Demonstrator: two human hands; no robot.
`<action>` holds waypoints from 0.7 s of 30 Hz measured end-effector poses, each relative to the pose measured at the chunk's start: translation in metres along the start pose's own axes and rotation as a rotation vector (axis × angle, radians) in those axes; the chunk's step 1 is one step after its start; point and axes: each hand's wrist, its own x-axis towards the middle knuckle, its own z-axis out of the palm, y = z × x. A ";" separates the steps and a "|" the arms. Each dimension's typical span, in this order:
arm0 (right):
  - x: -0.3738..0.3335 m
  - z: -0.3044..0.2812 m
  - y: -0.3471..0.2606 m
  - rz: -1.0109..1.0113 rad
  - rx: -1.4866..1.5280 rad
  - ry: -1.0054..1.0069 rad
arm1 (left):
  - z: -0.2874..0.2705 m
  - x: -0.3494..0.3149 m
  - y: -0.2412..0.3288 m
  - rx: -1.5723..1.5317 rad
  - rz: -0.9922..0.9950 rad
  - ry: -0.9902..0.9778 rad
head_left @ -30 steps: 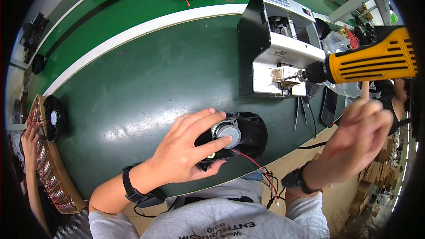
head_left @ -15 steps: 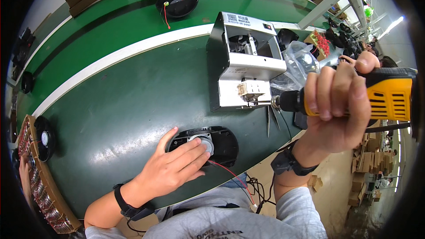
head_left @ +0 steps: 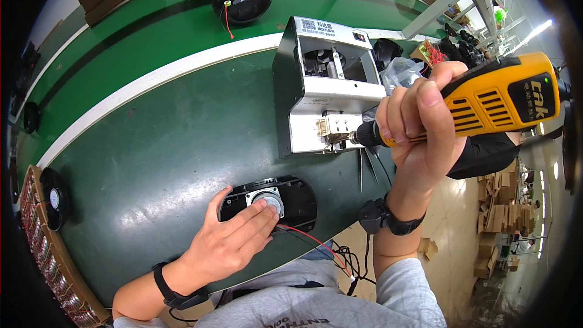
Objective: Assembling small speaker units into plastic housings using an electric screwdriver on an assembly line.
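A small round speaker (head_left: 275, 201) with a square metal frame sits inside an oval black plastic shell (head_left: 301, 205) on the near part of the bench. My left hand (head_left: 234, 244) holds it there, fingers over the speaker and thumb along the shell's left rim. A red and black lead (head_left: 310, 237) runs from it over the bench edge. My right hand (head_left: 420, 118) is closed round a yellow and black electric screwdriver (head_left: 486, 100). Its tip is at the front outlet of a metal screw feeder (head_left: 340, 88); whether a screw is on it, I cannot tell.
Tweezers (head_left: 361, 170) lie beside the feeder. A clear plastic bag (head_left: 401, 74) is behind my right hand. At the left stand a cardboard tray (head_left: 57, 267) of parts and another black shell (head_left: 53, 197). Across the white strip, a wired shell (head_left: 243, 9) rests on the green surface.
My right hand has moved left and tilted the screwdriver, bringing its tip into the feeder's outlet. My left hand stays on the speaker. A person's hand at the far left has left the view.
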 end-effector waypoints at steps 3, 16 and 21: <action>-0.002 0.002 -0.003 0.046 0.010 -0.032 | 0.000 -0.003 0.001 0.008 -0.015 0.004; -0.050 0.066 -0.008 0.126 0.050 -0.447 | 0.004 -0.010 -0.003 0.069 0.104 0.030; -0.064 0.078 0.021 0.107 0.058 -0.370 | 0.006 -0.014 -0.004 0.103 0.093 0.038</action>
